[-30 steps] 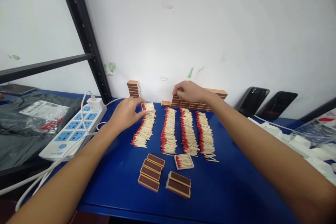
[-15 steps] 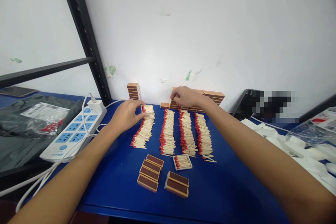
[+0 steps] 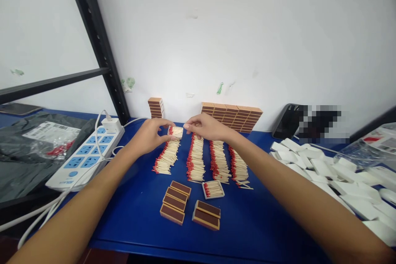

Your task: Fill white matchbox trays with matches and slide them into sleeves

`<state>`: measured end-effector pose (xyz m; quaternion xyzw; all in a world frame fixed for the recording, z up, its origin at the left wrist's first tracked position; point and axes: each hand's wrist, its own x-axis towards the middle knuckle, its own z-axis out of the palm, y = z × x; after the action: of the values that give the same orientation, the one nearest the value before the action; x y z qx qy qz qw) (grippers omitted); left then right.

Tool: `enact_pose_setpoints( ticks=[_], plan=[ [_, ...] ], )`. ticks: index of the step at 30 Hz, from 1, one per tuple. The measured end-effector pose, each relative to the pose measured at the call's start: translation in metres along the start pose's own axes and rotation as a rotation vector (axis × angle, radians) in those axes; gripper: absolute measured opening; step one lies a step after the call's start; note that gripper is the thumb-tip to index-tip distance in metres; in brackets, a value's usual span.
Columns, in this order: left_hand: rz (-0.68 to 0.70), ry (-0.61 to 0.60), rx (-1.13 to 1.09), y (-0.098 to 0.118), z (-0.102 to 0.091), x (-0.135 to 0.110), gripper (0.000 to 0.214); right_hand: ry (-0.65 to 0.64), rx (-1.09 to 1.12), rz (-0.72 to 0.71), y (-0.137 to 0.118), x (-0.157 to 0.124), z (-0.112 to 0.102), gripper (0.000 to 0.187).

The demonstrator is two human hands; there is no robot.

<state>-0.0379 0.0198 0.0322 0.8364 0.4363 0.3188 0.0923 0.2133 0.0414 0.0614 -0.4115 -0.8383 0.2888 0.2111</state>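
My left hand [image 3: 149, 135] pinches a small white matchbox tray [image 3: 175, 132] filled with red-headed matches, thumb below and fingers behind. It hovers over the far end of the leftmost row of matches [image 3: 167, 157]. My right hand [image 3: 206, 127] is closed, its fingertips just right of that tray, above the second row of matches [image 3: 195, 159]; what they hold, if anything, I cannot make out. Nearer to me lies another white tray of matches [image 3: 213, 189]. In front of it are several brown matchboxes [image 3: 174, 203] and two more matchboxes [image 3: 206, 215].
Against the wall stand a wide stack of matchboxes [image 3: 236, 117] and a narrow matchbox stack [image 3: 156, 108]. A white power strip [image 3: 85, 154] with cables is at left, beside a grey plastic parcel [image 3: 40, 140]. White empty trays [image 3: 328, 173] pile up at right, near a black phone [image 3: 287, 121].
My right hand has come away from the wide matchbox stack, moving left and toward me until beside the held tray. My left hand still grips the tray, now tilted slightly more toward me.
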Motion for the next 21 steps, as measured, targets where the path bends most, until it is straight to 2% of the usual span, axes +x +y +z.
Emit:
enact_pose_setpoints(
  ticks=[4, 11, 15, 17, 21],
  plan=[
    [0.005, -0.045, -0.042, 0.002, -0.004, 0.001, 0.031, -0.002, 0.202, 0.051, 0.003, 0.002, 0.017, 0.03],
    [-0.067, -0.16, 0.0, 0.0, -0.017, 0.0, 0.037, -0.003, 0.243, 0.118, 0.003, 0.001, 0.032, 0.026],
    [-0.095, -0.226, 0.028, 0.0, -0.023, -0.001, 0.068, 0.036, 0.26, 0.157, -0.002, -0.001, 0.042, 0.023],
    [-0.12, -0.2, 0.027, 0.001, -0.025, -0.001, 0.073, 0.034, 0.267, 0.169, -0.004, -0.002, 0.047, 0.025],
    [-0.145, -0.061, 0.063, -0.004, -0.023, 0.0, 0.059, 0.034, 0.265, 0.169, -0.003, -0.003, 0.057, 0.021]
  ],
)
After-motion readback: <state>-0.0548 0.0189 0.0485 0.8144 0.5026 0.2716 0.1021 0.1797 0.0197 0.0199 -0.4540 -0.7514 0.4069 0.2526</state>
